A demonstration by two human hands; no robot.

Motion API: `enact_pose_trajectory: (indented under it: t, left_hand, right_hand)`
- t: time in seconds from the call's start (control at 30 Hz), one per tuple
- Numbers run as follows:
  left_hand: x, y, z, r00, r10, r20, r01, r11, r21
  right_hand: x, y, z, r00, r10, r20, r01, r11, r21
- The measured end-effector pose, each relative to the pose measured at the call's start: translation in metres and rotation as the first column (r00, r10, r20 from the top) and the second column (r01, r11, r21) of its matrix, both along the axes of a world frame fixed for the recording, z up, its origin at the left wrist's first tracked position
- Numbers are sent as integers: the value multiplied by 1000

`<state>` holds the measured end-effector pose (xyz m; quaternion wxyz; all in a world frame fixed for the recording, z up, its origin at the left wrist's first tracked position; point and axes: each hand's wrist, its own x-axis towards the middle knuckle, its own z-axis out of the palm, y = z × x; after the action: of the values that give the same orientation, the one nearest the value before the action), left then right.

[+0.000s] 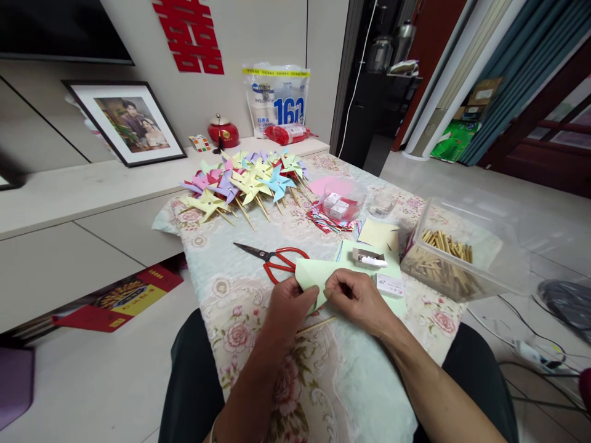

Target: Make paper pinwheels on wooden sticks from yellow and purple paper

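Both hands meet over the near middle of the table, which has a flowered cloth. The left hand and the right hand each pinch with closed fingers the same light green paper, folded to a point. A thin wooden stick lies on the cloth just under the hands.

At the right stands a clear plastic box, without lid, half filled with wooden sticks. A small clear bowl further back holds little white boxes. Red scissors lie left of the paper, and a heap of finished pinwheels lies at the far end.
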<state>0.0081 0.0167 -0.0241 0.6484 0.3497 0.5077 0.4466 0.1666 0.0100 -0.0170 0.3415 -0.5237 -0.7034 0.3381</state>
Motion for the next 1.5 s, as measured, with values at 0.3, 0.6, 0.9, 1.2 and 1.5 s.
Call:
enact_pose_trajectory:
  t: [0.3,0.6,0.9,1.2,1.5]
  left_hand:
    - [0,-1,0,999,10,-53,-8,1000,23]
    - [2,-2,-11,992,-2,-125,11,997,70]
    - [1,-2,-9,991,-19,-134,28,998,62]
    - [-11,-3,5,988,-142,-66,139,989,-43]
    - [-31,10,32,819,-548,-169,546,835,-65]
  right_hand:
    - [0,0,-3,998,-12,63,9,998,61]
    - [-2,0,-3,997,-25,80,20,998,60]
    - [-1,0,-2,999,-19,40,19,1000,7]
    - [19,2,7,872,-147,-467,178,984,22]
    - [18,-1,7,904,70,-422,-148,977,-153]
